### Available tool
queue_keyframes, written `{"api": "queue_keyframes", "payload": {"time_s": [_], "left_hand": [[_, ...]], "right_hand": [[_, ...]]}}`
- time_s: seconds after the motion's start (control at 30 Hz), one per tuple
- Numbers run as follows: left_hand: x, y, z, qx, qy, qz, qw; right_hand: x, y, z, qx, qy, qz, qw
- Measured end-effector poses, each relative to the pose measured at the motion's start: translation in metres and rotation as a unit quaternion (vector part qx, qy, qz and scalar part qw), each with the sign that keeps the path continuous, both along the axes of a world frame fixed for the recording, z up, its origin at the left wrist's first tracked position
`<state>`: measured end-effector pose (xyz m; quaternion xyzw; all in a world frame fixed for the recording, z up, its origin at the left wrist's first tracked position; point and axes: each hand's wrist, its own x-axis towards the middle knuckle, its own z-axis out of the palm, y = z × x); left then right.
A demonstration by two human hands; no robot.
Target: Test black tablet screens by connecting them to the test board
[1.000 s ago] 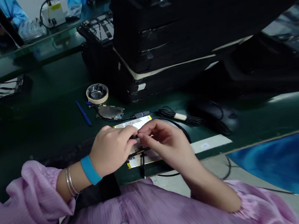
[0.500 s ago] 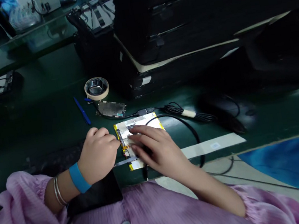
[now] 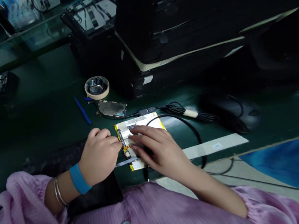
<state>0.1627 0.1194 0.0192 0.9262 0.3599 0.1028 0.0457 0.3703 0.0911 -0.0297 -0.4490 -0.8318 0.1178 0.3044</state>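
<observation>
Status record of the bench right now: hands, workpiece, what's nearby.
Left hand: fingers at the device's left edge.
Right hand: fingers resting on the device.
Workpiece: open flat device, white panel, yellow strip along left edge.
Nearby: circuit board, tape roll, blue pen-like tool, black cable, mouse.

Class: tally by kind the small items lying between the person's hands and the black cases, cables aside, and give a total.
Tape rolls: 1
Blue tools: 2
Circuit boards: 1
Total: 4
</observation>
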Motion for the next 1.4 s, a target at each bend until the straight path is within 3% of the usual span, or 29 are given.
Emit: {"api": "queue_keyframes", "payload": {"time_s": [0.27,0.6,0.83,1.0,1.17,1.27,1.33,1.4], "left_hand": [[0.001,0.0,0.0,-0.031,-0.005,0.049,0.998],[0.006,0.004,-0.003,-0.149,-0.026,0.1,0.983],[0.008,-0.002,0.002,-0.074,0.009,0.092,0.993],[0.008,-0.016,0.009,-0.025,0.028,0.018,0.999],[0.015,-0.015,0.024,-0.18,-0.06,0.035,0.981],[0.024,-0.007,0.038,-0.238,-0.103,0.054,0.964],[0.031,-0.004,0.045,-0.309,-0.14,0.078,0.938],[0.037,-0.004,0.048,-0.398,-0.184,0.109,0.892]], "right_hand": [[0.0,-0.001,-0.007,0.026,0.007,0.039,0.999],[0.002,0.003,-0.012,0.078,-0.078,0.095,0.989],[-0.006,0.006,-0.022,0.142,-0.111,0.095,0.979],[0.003,0.009,-0.012,0.096,-0.002,0.085,0.992],[0.014,0.0,0.013,0.012,0.148,-0.018,0.989],[0.011,-0.005,0.031,-0.079,0.214,0.003,0.974],[0.006,-0.006,0.041,-0.113,0.249,0.015,0.962],[0.001,-0.006,0.048,-0.115,0.265,-0.008,0.957]]}}
